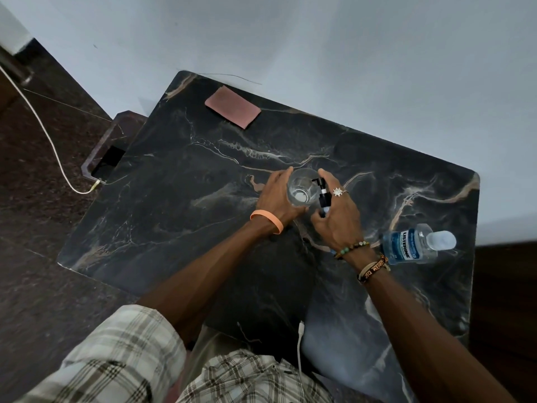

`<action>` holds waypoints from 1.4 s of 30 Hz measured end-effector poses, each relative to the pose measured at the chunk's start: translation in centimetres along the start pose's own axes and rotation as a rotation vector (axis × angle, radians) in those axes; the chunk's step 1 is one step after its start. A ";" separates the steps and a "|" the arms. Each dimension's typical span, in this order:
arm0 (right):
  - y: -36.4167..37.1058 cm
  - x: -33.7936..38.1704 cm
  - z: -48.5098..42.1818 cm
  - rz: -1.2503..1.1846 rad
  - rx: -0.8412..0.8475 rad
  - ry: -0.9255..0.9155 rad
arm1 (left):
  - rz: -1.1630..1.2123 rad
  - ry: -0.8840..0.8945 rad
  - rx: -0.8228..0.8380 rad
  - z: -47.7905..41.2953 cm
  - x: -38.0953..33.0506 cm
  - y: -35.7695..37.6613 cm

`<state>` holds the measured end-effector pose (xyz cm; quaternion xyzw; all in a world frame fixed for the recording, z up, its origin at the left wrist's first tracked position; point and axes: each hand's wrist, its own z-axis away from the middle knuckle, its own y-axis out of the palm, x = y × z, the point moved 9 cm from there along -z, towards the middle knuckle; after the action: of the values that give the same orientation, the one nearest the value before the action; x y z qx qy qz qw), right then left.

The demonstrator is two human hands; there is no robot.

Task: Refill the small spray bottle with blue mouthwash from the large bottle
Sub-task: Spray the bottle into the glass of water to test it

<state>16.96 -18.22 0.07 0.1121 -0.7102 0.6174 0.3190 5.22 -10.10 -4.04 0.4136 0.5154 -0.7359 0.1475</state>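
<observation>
Dark marble tabletop (203, 228), pale wall (319, 39) behind. Large bottle (406, 245) upright near R edge, capped, well apart. Glass (302, 187) gripped by L hand (276, 196). Small spray bottle (324, 199) just beside glass, R hand (337, 222) fingers (328, 175) clasped round it. Prob. step: twist pump head off, keeping bottle upright, w/o knocking glass.

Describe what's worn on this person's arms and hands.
Left arm: a cream-and-brown plaid sleeve and a peach rubber wristband. Right arm: no sleeve in view, a silver wheel-shaped ring, a beaded bracelet and woven thread bands with lettering.
</observation>
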 end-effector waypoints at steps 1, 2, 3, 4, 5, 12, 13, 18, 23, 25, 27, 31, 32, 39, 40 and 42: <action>0.0 0.1 0.0 0.004 0.001 -0.006 | -0.001 -0.001 0.001 0.1 0.0 0.0; -0.1 0.2 0.0 0.011 0.004 -0.010 | -0.004 -0.001 0.002 0.1 -0.1 0.0; -0.1 0.3 -0.1 0.020 0.007 -0.013 | -0.009 0.000 0.002 0.2 -0.1 0.0; 0.0 0.4 -0.2 0.036 0.011 -0.016 | -0.013 0.003 0.001 0.2 -0.1 0.0; 0.1 0.4 -0.2 0.065 0.023 -0.020 | -0.015 0.004 0.000 0.2 -0.1 0.0; 0.2 0.2 -0.2 0.086 0.037 0.014 | -0.014 0.041 -0.078 0.5 -0.2 -0.6; 0.2 0.2 -0.2 0.098 0.038 0.012 | -0.007 0.053 -0.099 0.6 -0.2 -0.8; 0.2 -0.3 -0.2 0.125 0.047 0.041 | -0.009 0.057 -0.104 0.8 -0.1 -0.8; 0.7 -0.3 -0.1 0.163 0.096 0.025 | -0.014 0.052 -0.086 0.7 0.0 -0.7; 0.5 -0.4 0.2 0.111 0.062 0.036 | -0.012 0.058 -0.088 0.8 0.0 -0.7; 0.3 -0.2 0.4 0.075 0.025 0.020 | -0.014 0.063 -0.093 0.8 0.0 -0.8; 0.0 0.2 0.3 0.041 -0.019 0.002 | -0.030 0.059 -0.076 0.8 0.3 -0.6; 0.0 0.3 0.2 0.049 -0.019 0.003 | -0.034 0.062 -0.064 0.8 0.3 -0.5; -0.9 0.6 0.1 -0.076 -0.116 -0.014 | -0.036 0.021 -0.018 0.8 0.9 -0.2; -1.1 0.7 0.2 -0.111 -0.129 -0.015 | -0.038 0.016 -0.009 0.9 1.1 -0.2; -1.1 0.7 0.5 -0.166 -0.132 -0.006 | -0.034 0.010 0.008 1.1 1.3 -0.1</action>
<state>16.88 -18.73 1.39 0.1514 -0.7385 0.5404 0.3737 3.90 -10.76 -4.83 0.4091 0.5201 -0.7383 0.1306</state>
